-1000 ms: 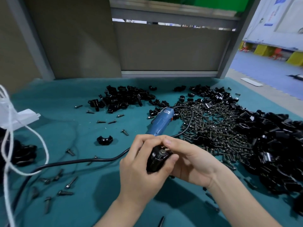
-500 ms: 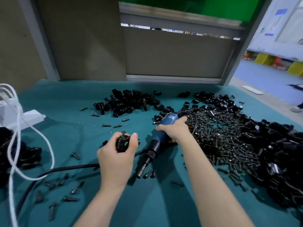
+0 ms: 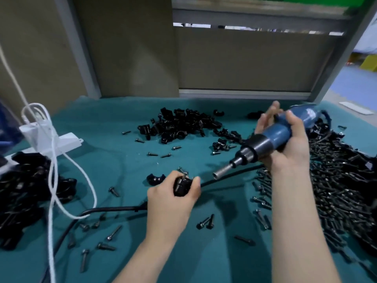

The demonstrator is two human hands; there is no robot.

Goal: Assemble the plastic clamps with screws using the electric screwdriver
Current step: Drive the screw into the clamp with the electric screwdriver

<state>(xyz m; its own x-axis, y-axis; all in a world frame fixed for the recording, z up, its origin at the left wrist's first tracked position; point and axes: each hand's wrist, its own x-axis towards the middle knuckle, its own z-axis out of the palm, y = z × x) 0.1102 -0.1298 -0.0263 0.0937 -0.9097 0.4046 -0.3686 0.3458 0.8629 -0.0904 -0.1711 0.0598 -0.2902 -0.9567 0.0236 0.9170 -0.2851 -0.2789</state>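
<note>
Gripping a black clamp [image 3: 182, 186], screw [image 3: 183, 172] protruding, left hand [image 3: 173, 198].

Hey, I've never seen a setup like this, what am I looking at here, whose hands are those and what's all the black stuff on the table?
This is one picture from a camera worn on a person's head, looking down at their own bare hands. The left hand grips a black plastic clamp with a screw poking out the top. The right hand holds a blue electric screwdriver in the air, its tip aimed toward the clamp. On the teal table lie a clamp pile, a big screw heap, and a white cord.
</note>
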